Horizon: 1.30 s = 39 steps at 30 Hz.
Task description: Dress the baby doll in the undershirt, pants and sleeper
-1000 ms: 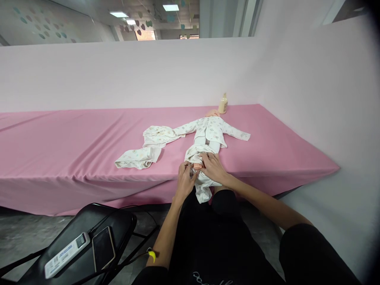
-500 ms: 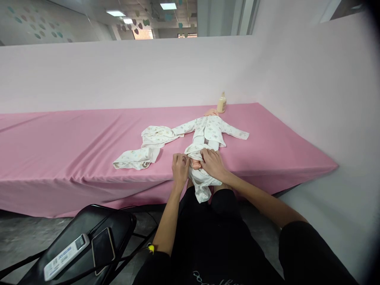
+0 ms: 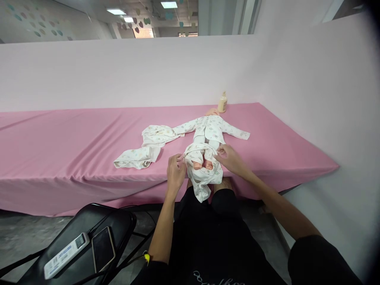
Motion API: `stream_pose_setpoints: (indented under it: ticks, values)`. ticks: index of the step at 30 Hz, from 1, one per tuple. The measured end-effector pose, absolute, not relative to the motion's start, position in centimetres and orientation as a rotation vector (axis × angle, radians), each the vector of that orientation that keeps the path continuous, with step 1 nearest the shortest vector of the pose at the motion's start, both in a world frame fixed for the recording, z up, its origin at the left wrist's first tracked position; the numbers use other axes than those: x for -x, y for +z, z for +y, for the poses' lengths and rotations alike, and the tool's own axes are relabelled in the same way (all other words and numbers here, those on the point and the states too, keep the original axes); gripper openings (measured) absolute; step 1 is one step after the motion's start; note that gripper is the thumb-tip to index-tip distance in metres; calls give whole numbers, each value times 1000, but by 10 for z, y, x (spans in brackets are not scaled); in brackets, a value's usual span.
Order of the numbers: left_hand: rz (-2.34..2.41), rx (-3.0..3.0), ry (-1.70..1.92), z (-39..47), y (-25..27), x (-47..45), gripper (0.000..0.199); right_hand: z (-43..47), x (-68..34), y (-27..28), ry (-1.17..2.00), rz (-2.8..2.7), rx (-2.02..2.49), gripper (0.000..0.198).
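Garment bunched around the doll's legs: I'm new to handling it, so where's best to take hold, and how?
Likely the gathered folds of the garment, a grip each side: left hand from the left, right hand from the right. The feet show in the middle, while loose cloth bulges out on both sides.

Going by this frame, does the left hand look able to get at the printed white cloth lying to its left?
Probably yes: the left hand is close to the printed white cloth, with only pink cover showing between them.
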<state>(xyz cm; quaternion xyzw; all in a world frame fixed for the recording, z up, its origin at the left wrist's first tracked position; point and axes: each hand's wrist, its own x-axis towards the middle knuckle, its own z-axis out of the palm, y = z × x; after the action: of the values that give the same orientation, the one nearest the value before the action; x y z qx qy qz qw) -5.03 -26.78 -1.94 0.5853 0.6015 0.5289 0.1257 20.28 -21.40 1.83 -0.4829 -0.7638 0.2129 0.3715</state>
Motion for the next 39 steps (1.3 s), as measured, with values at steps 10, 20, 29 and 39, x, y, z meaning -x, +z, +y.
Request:
stream_pose_setpoints:
  ticks: [10,20,29,39]
  values:
    - [1555,-2197,1256,-333,-32,-20,31,-273,-226,-51,898,-1616,1347,43]
    - [1915,-2319,608,-312,-20,-24,28,-253,-195,-35,867,-1791,1344,14]
    - [1904,-2248,863,-299,-30,-31,29,-256,-199,0,1036,-1387,1091,19]
    - [1651,-2082,1271,-285,-12,-33,17,-293,-174,27,317,-1932,760,18]
